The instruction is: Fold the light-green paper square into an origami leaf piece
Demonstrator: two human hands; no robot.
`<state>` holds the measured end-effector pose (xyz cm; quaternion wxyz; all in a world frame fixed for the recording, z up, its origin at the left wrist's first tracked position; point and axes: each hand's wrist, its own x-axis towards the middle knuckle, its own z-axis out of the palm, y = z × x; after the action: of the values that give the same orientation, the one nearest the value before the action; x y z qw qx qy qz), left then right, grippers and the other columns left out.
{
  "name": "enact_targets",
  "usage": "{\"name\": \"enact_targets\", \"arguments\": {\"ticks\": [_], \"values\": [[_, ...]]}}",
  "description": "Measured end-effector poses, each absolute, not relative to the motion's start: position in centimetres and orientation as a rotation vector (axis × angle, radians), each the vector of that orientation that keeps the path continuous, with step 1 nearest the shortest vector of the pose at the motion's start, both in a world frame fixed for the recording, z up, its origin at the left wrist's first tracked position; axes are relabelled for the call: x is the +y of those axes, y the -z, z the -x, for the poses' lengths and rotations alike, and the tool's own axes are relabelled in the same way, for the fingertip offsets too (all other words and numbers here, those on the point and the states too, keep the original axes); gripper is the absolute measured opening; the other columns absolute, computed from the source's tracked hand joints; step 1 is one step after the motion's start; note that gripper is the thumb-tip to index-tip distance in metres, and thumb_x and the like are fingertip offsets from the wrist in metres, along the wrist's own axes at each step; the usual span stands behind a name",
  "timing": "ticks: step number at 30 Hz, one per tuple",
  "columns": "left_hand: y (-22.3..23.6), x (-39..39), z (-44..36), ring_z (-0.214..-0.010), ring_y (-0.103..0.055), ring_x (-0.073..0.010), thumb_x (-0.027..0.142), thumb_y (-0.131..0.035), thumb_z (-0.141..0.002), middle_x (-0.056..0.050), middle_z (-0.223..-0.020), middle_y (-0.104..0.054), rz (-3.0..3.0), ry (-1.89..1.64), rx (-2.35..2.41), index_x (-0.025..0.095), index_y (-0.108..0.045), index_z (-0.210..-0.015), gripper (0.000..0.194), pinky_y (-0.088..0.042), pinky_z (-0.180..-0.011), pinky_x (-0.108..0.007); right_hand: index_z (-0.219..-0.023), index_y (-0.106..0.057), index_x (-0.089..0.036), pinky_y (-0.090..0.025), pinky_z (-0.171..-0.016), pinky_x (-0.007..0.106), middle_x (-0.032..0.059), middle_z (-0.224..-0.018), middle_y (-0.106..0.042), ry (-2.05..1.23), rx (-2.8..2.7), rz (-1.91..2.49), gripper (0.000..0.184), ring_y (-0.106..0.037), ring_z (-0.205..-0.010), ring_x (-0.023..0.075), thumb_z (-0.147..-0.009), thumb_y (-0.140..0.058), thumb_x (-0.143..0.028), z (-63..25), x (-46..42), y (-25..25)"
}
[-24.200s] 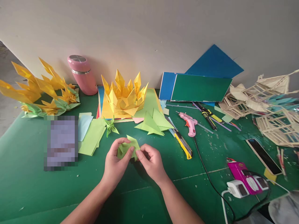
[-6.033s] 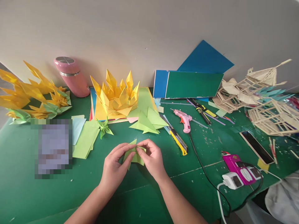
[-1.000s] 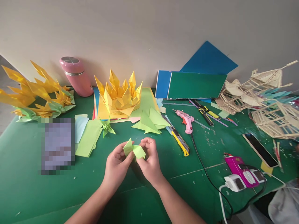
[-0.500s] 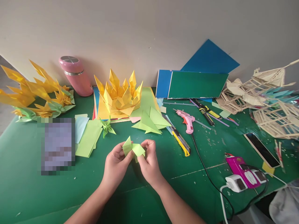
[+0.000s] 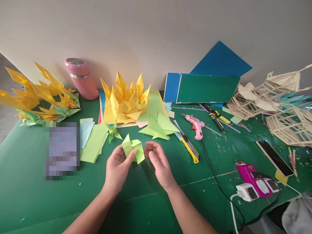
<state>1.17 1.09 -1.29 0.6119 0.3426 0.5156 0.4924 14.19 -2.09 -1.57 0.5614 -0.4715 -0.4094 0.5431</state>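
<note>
Left fingers (image 5: 131, 156): pinching green paper (image 5: 139, 153)
Right fingers (image 5: 153, 158): parted, empty (just beside paper)
Folding: likely midway; next crease needs both

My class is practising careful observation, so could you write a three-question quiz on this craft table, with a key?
1. True or false: the left hand holds the folded green paper.

2. Multiple choice: which lies nearest the yellow cutter?
A) phone
B) glue gun
C) power strip

3. Fill the gap: as the wearer sees it, the flask stands to the ____ of the green board.

Key: 1. True. 2. B. 3. Left.
</note>
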Motion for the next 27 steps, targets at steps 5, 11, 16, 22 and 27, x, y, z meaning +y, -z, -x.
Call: {"name": "enact_targets", "arguments": {"ticks": [5,11,16,22,27], "values": [[1.25,0.94,-1.33,-0.083,-0.069,-0.0215,0.039,-0.080,-0.058,-0.006,-0.090,-0.073,-0.831,-1.111,1.202,0.017,-0.063,-0.089,0.041,-0.056,-0.075,-0.033,-0.102,-0.059,-0.024,-0.049,-0.079,0.028,0.0027,-0.091,-0.059,-1.324,-0.923,1.141,0.029,-0.057,-0.087,0.0166,-0.081,-0.062,-0.044,-14.43,-1.66,1.87],[0.87,0.87,-1.48,-0.078,-0.068,-0.0193,0.038,-0.081,-0.055,-0.004,-0.085,-0.073,-0.839,-1.069,1.188,0.017,-0.062,-0.089,0.044,-0.056,-0.072,-0.031,-0.092,-0.063,-0.021,-0.051,-0.075,0.028,0.0026,-0.087,-0.064,-1.305,-0.946,1.209,0.026,-0.060,-0.081,0.0169,-0.079,-0.064,-0.043,-14.35,-1.51,1.78],[0.73,0.86,-1.49,-0.083,-0.069,-0.0220,0.039,-0.080,-0.055,-0.006,-0.088,-0.074,-0.860,-1.031,1.160,0.017,-0.063,-0.089,0.044,-0.057,-0.075,-0.034,-0.088,-0.065,-0.019,-0.051,-0.069,0.028,0.0030,-0.082,-0.066,-1.298,-0.942,1.281,0.027,-0.060,-0.075,0.0167,-0.076,-0.065,-0.044,-14.41,-1.45,1.59],[0.80,0.77,-1.54,-0.083,-0.069,-0.0230,0.038,-0.081,-0.056,-0.007,-0.089,-0.074,-0.872,-1.004,1.128,0.017,-0.065,-0.089,0.042,-0.057,-0.072,-0.033,-0.082,-0.066,-0.019,-0.050,-0.067,0.028,0.0025,-0.077,-0.066,-1.273,-0.891,1.316,0.027,-0.060,-0.071,0.0167,-0.073,-0.069,-0.044,-14.48,-1.38,1.69],[0.82,0.85,-1.38,-0.075,-0.068,-0.0215,0.040,-0.082,-0.054,-0.005,-0.081,-0.074,-0.891,-0.978,1.120,0.018,-0.067,-0.085,0.041,-0.056,-0.066,-0.031,-0.078,-0.065,-0.018,-0.048,-0.062,0.027,0.0017,-0.072,-0.064,-1.253,-0.905,1.329,0.027,-0.058,-0.065,0.0156,-0.071,-0.070,-0.044,-14.32,-1.42,1.87]]}}
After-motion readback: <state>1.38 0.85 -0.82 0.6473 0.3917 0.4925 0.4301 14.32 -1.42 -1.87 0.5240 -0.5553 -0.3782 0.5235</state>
